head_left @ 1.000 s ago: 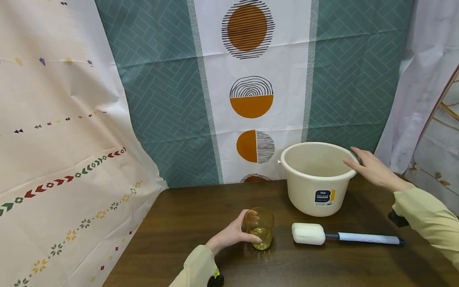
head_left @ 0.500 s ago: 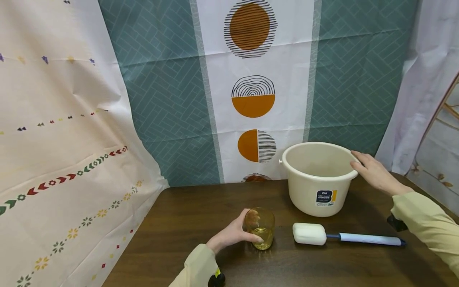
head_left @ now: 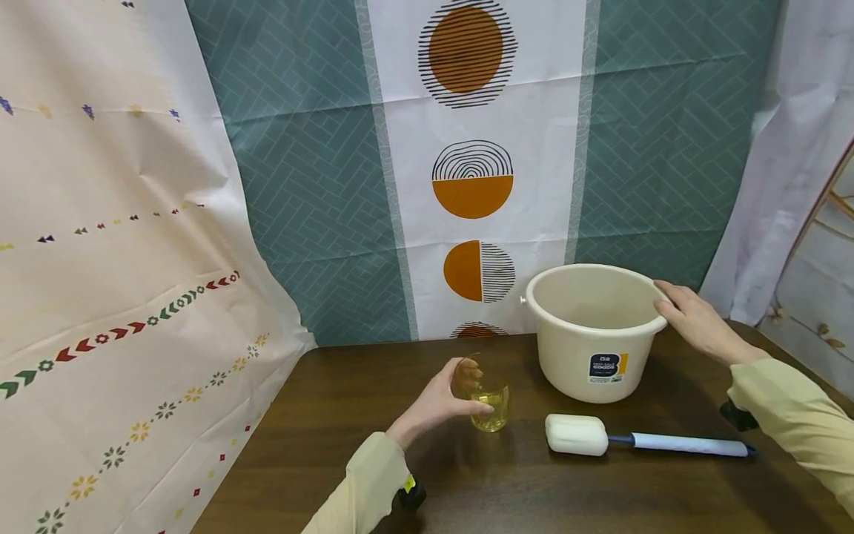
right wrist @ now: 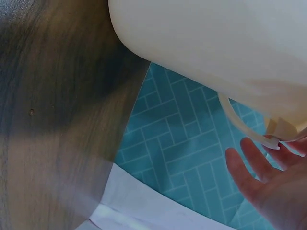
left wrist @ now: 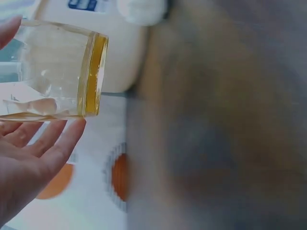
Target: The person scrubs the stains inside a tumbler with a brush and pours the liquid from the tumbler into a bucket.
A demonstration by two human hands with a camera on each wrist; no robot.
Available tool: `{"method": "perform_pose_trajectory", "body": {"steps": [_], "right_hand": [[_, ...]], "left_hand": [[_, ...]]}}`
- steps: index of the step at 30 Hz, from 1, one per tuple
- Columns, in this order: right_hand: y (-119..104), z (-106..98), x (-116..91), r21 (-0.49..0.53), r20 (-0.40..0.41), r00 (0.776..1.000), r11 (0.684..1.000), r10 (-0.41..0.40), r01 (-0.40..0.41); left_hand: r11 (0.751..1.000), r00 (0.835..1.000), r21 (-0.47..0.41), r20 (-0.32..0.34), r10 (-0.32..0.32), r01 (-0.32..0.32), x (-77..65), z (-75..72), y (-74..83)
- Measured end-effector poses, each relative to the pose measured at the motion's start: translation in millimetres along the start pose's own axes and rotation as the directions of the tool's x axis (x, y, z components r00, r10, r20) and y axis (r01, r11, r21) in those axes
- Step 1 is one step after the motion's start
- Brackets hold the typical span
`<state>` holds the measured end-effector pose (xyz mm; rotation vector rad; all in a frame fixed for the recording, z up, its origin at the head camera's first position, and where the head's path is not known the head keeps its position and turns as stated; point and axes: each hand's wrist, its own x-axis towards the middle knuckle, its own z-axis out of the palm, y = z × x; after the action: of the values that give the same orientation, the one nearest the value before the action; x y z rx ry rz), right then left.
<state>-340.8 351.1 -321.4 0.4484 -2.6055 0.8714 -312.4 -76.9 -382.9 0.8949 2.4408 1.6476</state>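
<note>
My left hand (head_left: 440,400) holds an amber drinking glass (head_left: 491,410) between thumb and fingers, raised off the table and leaning a little. In the left wrist view, the fingers (left wrist: 57,143) lie along one side of the glass (left wrist: 57,72), whose thick base shows. On the right, a cream plastic bucket (head_left: 594,363) with a label stands upright. My right hand (head_left: 700,326) rests at its right rim, fingers extended. The right wrist view has those fingers (right wrist: 256,160) loosely straight beside the end of the bucket's handle (right wrist: 240,122); the thumb is out of sight there.
A sponge brush with a white head (head_left: 577,434) and a pale blue handle (head_left: 690,445) lies in front of the bucket. The dark wooden table (head_left: 360,378) ends at patterned cloths, with a teal and white curtain (head_left: 313,185) behind.
My left hand has lifted the glass off the table and begun tilting it. My right hand shifted slightly outward along the bucket's rim, then stayed. Bucket and brush have not moved.
</note>
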Motion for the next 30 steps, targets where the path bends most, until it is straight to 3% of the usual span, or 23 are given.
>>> {"method": "perform_pose_trajectory", "body": {"steps": [4, 6, 9, 18, 25, 30], "right_hand": [[-1.6, -0.8, 0.9, -0.002, -0.011, 1.000, 1.000, -0.012, 0.012], [1.4, 0.0, 2.8, -0.003, -0.023, 0.999, 1.000, -0.028, 0.028], [2.1, -0.2, 4.4, -0.002, -0.032, 0.998, 0.999, -0.047, 0.047], [-0.5, 0.6, 0.4, 0.007, -0.012, 1.000, 1.000, -0.005, 0.006], [0.7, 1.3, -1.0, 0.014, -0.007, 1.000, 1.000, 0.010, -0.010], [1.5, 0.8, -1.5, 0.017, -0.001, 1.000, 1.000, 0.004, -0.004]], "left_hand": [[0.999, 0.999, 0.038, -0.037, 0.029, -0.028, 15.8, -7.7, 20.3], [0.998, 0.999, 0.056, -0.042, 0.033, -0.030, 18.6, -10.5, 37.8], [0.996, 0.998, 0.081, -0.054, 0.045, -0.040, 26.3, -14.0, 47.3], [0.993, 0.991, 0.114, -0.133, 0.024, -0.009, 48.4, -22.5, 54.6], [0.993, 0.978, 0.109, -0.201, 0.060, -0.038, 64.7, -22.2, 66.7], [0.975, 0.964, 0.218, -0.244, 0.106, -0.052, 76.8, -17.1, 72.3]]}}
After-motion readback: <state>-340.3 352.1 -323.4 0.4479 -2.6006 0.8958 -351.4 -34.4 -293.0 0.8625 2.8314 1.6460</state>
